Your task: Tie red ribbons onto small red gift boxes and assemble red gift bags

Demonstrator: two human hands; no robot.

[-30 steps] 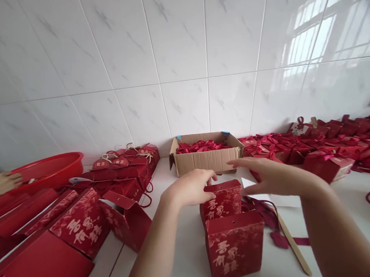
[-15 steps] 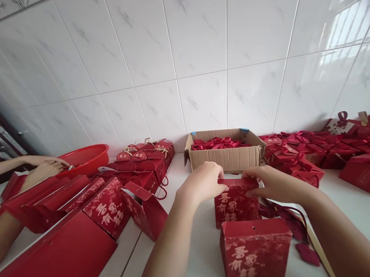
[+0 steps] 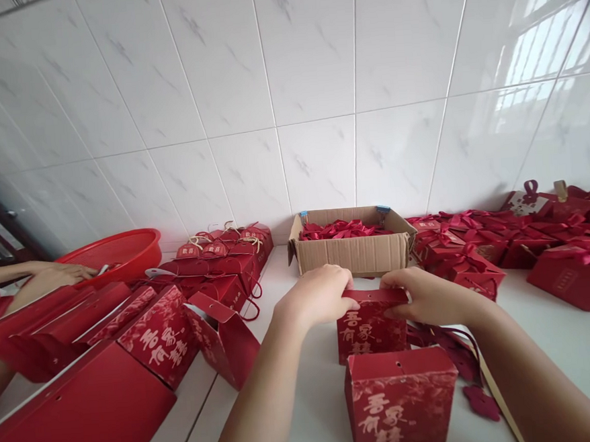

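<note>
A red gift box (image 3: 372,330) with gold characters stands on the white counter (image 3: 308,408). My left hand (image 3: 316,295) pinches its top flap at the left end. My right hand (image 3: 426,294) pinches the same flap at the right end. Both hands are closed on the box's upper edge. A second red gift box (image 3: 401,402), closed on top, stands just in front of it, nearer to me. Red ribbon and red tags (image 3: 467,370) lie to the right of both boxes, under my right forearm.
A cardboard box (image 3: 350,252) of red ribbons sits against the tiled wall. Finished red boxes (image 3: 529,245) crowd the right; flat and half-folded red boxes (image 3: 156,332) lie left. Another person's hand (image 3: 59,272) rests by a red basin (image 3: 120,250) at far left.
My right hand came down from above and closed on the box's top flap, joining my left hand. The view swung left, then slightly back. The other person's hand shifted by the basin.
</note>
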